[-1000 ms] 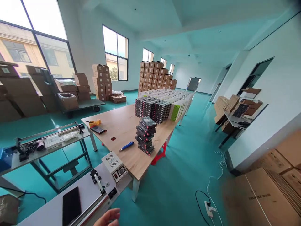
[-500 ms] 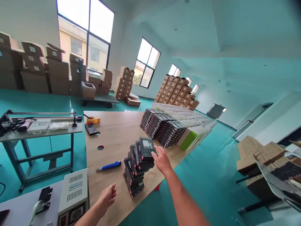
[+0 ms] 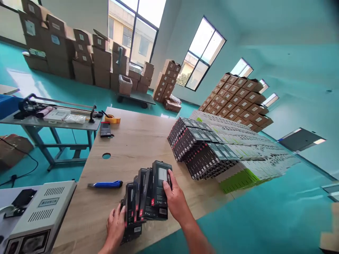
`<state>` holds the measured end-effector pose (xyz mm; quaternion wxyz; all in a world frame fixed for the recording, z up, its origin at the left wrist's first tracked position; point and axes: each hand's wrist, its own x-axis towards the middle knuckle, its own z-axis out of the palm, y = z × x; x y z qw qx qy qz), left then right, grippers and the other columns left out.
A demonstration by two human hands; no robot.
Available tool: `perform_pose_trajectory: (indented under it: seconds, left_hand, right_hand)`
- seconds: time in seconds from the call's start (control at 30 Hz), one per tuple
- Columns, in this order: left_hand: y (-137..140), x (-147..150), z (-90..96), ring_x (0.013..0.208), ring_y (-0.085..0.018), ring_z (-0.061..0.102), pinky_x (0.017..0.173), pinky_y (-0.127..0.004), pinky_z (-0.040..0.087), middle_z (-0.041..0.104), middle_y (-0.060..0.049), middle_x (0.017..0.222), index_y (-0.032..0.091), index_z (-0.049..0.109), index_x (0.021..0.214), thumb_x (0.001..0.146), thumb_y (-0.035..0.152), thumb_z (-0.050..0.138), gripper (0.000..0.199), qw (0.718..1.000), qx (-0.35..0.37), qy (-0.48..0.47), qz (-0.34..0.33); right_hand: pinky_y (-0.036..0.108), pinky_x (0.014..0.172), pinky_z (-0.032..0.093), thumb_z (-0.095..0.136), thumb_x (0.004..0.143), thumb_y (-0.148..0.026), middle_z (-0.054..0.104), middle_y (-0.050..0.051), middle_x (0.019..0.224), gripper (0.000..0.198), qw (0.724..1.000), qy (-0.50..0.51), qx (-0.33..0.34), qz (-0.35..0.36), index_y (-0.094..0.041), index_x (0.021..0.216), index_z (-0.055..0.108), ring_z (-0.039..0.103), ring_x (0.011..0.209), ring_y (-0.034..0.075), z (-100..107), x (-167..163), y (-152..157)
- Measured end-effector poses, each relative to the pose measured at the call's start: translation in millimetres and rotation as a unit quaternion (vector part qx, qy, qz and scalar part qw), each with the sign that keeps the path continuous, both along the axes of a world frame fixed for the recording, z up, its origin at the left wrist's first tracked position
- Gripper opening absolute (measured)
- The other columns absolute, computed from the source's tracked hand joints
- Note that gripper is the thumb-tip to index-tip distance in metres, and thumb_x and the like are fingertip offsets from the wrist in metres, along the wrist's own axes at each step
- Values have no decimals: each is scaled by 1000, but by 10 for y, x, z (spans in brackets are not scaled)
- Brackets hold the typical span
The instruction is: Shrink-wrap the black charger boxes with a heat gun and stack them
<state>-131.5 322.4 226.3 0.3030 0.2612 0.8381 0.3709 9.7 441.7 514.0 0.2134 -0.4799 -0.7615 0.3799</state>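
A leaning pile of small black retail boxes (image 3: pixel 144 195) stands on the near part of the wooden table (image 3: pixel 140 132), its boxes tilted and fanned out. My right hand (image 3: pixel 177 199) grips the right-hand end box (image 3: pixel 160 183), thumb on its face and fingers over its edge. On the opposite side, my left hand (image 3: pixel 116 224) is pressed with bent fingers against the pile's lower left boxes. Between them the two hands hold the pile. A blue utility knife (image 3: pixel 107 184) lies left of the pile.
Rows of similar black boxes (image 3: pixel 202 148) stand at the table's right, beside white and green boxes (image 3: pixel 246 176). Yellow tape (image 3: pixel 112 120) and a single black box (image 3: pixel 105 129) lie at the far left corner. A grey machine (image 3: pixel 43 211) stands at the near left.
My left hand has come up against the pile's left side. My right hand has closed on the end box, and the pile leans more to the side. The view has turned left and down.
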Motion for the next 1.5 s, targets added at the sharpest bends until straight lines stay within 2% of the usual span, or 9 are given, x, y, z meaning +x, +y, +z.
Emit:
perform_pose_trajectory:
  seconds: [0.13,0.3,0.4,0.5,0.6,0.8,1.03,1.33,1.5]
  left_hand:
    - [109,209,193,133,-27,40,111,-39,32,41,-12,146,18,50,133,91,41,29,53,999,29,-13,34]
    - [324,694,644,125,-37,46,103,-51,36,42,-18,137,24,23,151,82,58,45,80,987,-94,25,127]
    - [478,935,886,133,-37,36,107,-50,31,32,-19,146,18,12,152,78,48,53,90,984,-119,64,115]
    - [544,958,1073,135,-32,36,110,-43,30,41,-21,142,8,24,148,74,43,58,89,990,-79,76,87]
    - [511,801,1213,118,-32,54,101,-40,41,62,-17,117,10,59,120,74,57,57,66,996,-76,26,43]
    - [556,505,1321,77,-30,68,56,-33,50,72,-13,86,12,66,94,63,80,56,75,967,-183,-177,-13]
    - [641,479,1339,76,-28,66,67,-31,48,72,-9,81,14,71,85,60,69,68,60,989,-99,-33,-101]
    - [187,587,1590,97,-31,61,76,-30,49,68,-6,106,25,72,105,62,55,73,53,998,22,24,-51]
    - [-182,667,1103,127,-32,45,103,-34,41,50,-5,138,29,64,117,64,49,75,58,991,105,82,-2]
  right_hand:
    - [34,117,24,37,93,-59,34,-2,152,65,995,63,-83,-3,-31,149,24,31,141,18,-312,631,429]
    - [33,113,33,27,91,-66,29,1,155,75,975,142,-169,37,-24,152,18,29,142,19,-1459,1594,1245]
    - [39,118,23,29,80,-78,44,13,144,87,986,51,-154,40,-13,133,51,32,139,26,-2090,1983,1669]
    - [42,113,31,40,71,-81,53,18,129,84,982,19,-179,57,-12,114,63,45,128,31,-2322,2200,1992]
    - [41,77,56,29,80,-77,64,18,104,81,963,-19,-247,103,-10,114,62,65,92,28,-2249,2295,2203]
    - [30,36,46,36,76,-82,67,13,72,81,905,-107,-352,214,-9,95,66,63,50,23,-2042,2082,2248]
    - [27,36,45,44,78,-75,68,10,68,69,924,-139,-255,248,-12,90,69,62,49,21,-1838,1799,2116]
    - [32,78,48,57,81,-58,71,6,99,47,956,-85,-79,268,-20,106,69,63,94,27,-1250,1907,1877]
    - [32,86,47,66,75,-36,70,2,108,36,962,-54,-28,265,-29,110,68,62,102,26,-1406,2053,1544]
